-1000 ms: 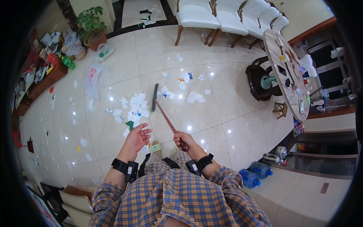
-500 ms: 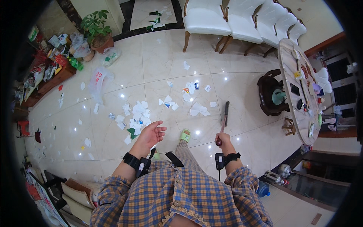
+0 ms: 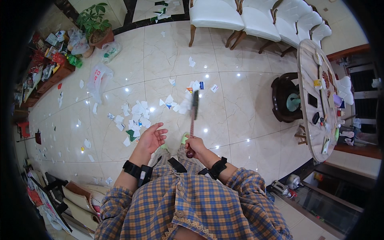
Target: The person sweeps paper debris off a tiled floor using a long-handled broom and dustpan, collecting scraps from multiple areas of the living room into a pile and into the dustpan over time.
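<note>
On the glossy tiled floor (image 3: pixel 248 104), sweeping is under way: the right hand (image 3: pixel 195 145) has its fingers wrapped around the near end of a red-handled broom (image 3: pixel 192 120), whose dark head rests among the far paper scraps (image 3: pixel 180 102). Judging by this, the next stroke must drag that litter toward the larger paper pile (image 3: pixel 134 116) on the left. The left hand (image 3: pixel 151 138) hovers empty, fingers spread, forearm extended forward.
</note>
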`<state>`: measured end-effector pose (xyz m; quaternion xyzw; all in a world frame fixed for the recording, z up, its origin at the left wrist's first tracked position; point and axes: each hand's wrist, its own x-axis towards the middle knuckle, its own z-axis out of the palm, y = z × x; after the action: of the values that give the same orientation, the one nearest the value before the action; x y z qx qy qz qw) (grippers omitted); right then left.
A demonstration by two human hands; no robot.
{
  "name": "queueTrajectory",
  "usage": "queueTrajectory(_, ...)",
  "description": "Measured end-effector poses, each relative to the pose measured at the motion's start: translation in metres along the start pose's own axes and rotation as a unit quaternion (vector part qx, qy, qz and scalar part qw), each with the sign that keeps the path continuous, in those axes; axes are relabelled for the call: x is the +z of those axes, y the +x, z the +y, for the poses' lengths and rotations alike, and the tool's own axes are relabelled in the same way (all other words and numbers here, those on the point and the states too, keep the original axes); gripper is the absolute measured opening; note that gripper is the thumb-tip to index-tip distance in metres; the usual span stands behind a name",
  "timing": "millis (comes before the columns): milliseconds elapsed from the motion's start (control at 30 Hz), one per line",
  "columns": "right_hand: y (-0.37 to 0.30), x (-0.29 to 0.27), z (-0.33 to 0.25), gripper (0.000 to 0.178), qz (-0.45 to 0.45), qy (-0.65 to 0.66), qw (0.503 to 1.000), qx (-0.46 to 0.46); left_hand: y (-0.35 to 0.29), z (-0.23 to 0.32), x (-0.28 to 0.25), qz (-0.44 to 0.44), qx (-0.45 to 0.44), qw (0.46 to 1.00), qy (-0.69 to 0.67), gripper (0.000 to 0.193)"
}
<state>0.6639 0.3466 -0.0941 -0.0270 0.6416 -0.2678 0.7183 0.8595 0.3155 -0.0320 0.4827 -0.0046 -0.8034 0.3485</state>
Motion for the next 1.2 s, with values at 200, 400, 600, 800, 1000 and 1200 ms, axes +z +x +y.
queueTrajectory(200, 0.001, 0.016, -0.029, 0.013, -0.139, -0.032, 0.988, 0.055, 0.011, 0.014, -0.002, -0.009, -0.01, 1.0, -0.008, 0.023)
queueTrajectory(400, -0.013, -0.014, -0.067, 0.011, -0.177, 0.042, 0.98, 0.079, 0.022, 0.054, -0.017, -0.029, 0.009, 0.999, -0.025, 0.022)
queueTrajectory(600, 0.005, -0.028, -0.079, 0.019, 0.012, -0.086, 0.995, -0.042, 0.025, 0.096, -0.04, -0.034, 0.04, 0.998, -0.047, 0.023)
queueTrajectory(800, 0.068, -0.05, -0.127, 0.009, 0.122, -0.076, 0.99, 0.011, 0.019, 0.115, -0.07, -0.008, 0.059, 0.993, -0.098, 0.021)
queueTrajectory(1000, 0.096, -0.007, -0.128, 0.007, 0.094, -0.08, 0.992, 0.005, 0.018, 0.116, -0.104, 0.031, 0.057, 0.99, -0.125, 0.022)
queueTrajectory(1200, 0.067, 0.09, -0.1, 0.008, -0.016, -0.192, 0.98, 0.053, 0.016, 0.121, -0.115, 0.037, 0.065, 0.983, -0.165, 0.021)
